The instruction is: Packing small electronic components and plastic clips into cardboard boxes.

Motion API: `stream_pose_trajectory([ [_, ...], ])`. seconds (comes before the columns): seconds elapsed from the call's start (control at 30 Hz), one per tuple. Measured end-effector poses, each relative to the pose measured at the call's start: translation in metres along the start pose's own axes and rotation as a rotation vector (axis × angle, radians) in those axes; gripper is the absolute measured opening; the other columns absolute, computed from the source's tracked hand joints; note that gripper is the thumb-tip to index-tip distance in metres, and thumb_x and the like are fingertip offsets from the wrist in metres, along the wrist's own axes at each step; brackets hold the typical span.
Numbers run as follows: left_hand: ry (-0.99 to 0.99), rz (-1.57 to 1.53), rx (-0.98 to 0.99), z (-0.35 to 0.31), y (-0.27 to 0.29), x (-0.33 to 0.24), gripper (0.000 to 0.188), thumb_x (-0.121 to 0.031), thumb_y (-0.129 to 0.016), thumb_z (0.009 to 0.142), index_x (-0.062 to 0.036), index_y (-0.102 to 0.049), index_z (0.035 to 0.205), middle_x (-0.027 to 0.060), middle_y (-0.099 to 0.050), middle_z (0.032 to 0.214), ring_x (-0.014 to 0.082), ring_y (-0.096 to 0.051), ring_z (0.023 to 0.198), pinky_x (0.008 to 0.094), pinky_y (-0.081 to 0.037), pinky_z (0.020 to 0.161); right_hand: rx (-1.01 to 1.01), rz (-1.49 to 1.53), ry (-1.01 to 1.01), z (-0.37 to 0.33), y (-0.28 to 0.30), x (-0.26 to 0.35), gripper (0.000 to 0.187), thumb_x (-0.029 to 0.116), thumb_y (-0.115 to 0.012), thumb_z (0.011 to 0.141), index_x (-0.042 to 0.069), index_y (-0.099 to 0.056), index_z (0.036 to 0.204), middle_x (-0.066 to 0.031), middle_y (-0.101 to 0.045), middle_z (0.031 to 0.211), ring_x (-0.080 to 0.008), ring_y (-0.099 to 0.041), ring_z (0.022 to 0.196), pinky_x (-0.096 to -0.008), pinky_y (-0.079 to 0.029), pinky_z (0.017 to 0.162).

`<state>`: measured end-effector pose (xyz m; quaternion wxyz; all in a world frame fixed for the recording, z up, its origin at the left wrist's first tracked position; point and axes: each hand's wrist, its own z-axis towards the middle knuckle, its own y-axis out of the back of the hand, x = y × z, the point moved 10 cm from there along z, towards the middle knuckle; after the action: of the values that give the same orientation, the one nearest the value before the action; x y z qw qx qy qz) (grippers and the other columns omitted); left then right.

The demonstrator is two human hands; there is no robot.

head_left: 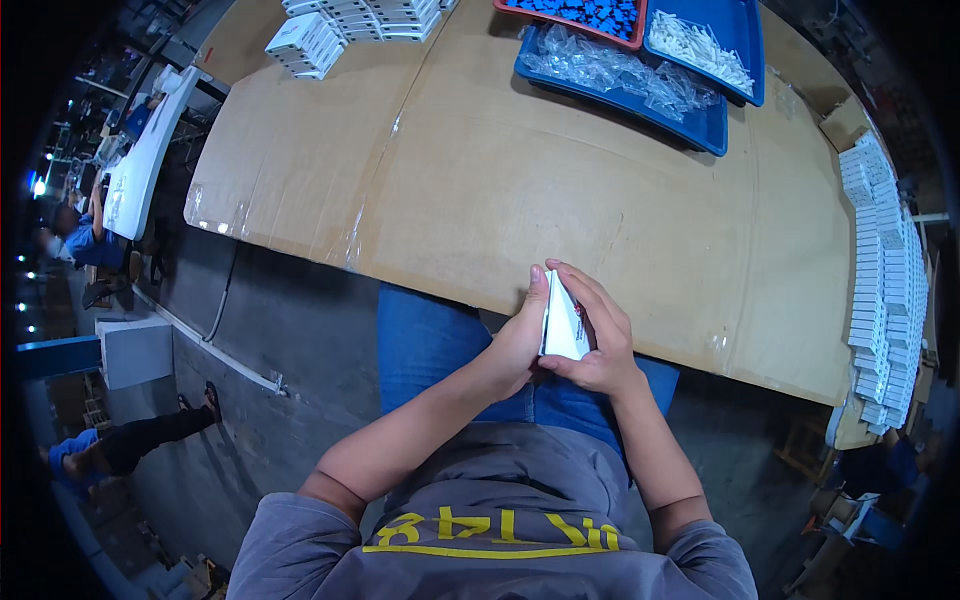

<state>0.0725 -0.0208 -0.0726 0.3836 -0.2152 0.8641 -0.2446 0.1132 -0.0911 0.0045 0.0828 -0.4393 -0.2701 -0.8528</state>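
Observation:
Between my two hands, just over the front edge of the table, is a small white cardboard box (pixel 566 325) with dark and red print on one side. It is held tilted, and its narrow white face looks up at me. My left hand (pixel 522 335) presses along its left side, thumb pointing up. Around its right side my right hand (pixel 605 335) is wrapped, with the fingers over the far end and the thumb at the near end. The palms hide much of the box, so I cannot tell whether its flaps are folded in.
The table (pixel 480 190) is covered with brown cardboard. At the back stand a blue tray (pixel 705 135) of clear plastic pieces, a red tray (pixel 570 30) of blue and black parts, and a blue tray (pixel 752 60) of white sticks. White boxes are stacked at back left (pixel 305 45) and far right (pixel 885 290).

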Motion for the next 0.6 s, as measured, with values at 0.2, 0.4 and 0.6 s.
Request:
stream_pose_trajectory([
  [0.2, -0.023, -0.030, -0.025, 0.001, -0.003, -0.002, 0.070, -0.066, -0.022, 0.109, -0.0119, -0.048, 0.145, 0.0077, -0.064, 0.128, 0.0190, -0.066, 0.118, 0.0348, -0.056, 0.098, -0.070, 0.055, 0.039, -0.001, 0.006, 0.003, 0.087, 0.048, -0.088, 0.077, -0.008, -0.059, 0.138, -0.0279, -0.064, 0.136, -0.0432, -0.063, 0.127, -0.0475, -0.051, 0.106],
  [0.4, 0.023, -0.024, -0.019, 0.007, 0.008, 0.005, 0.069, -0.065, -0.024, 0.109, -0.0114, -0.053, 0.142, 0.0077, -0.069, 0.123, 0.0211, -0.070, 0.112, 0.0370, -0.058, 0.094, -0.097, 0.122, -0.004, -0.003, 0.008, -0.004, 0.088, 0.051, -0.083, 0.083, -0.010, -0.058, 0.141, -0.0300, -0.063, 0.138, -0.0419, -0.063, 0.129, -0.0459, -0.050, 0.108],
  [0.6, -0.007, -0.259, 0.062, 0.009, 0.006, -0.006, 0.073, -0.064, -0.024, 0.110, -0.0048, -0.052, 0.143, 0.0143, -0.068, 0.129, 0.0286, -0.071, 0.113, 0.0460, -0.059, 0.096, -0.213, 0.544, -0.237, 0.007, 0.021, -0.026, 0.099, 0.065, -0.066, 0.094, -0.006, -0.037, 0.157, -0.0275, -0.057, 0.145, -0.0366, -0.057, 0.136, -0.0453, -0.044, 0.114],
])
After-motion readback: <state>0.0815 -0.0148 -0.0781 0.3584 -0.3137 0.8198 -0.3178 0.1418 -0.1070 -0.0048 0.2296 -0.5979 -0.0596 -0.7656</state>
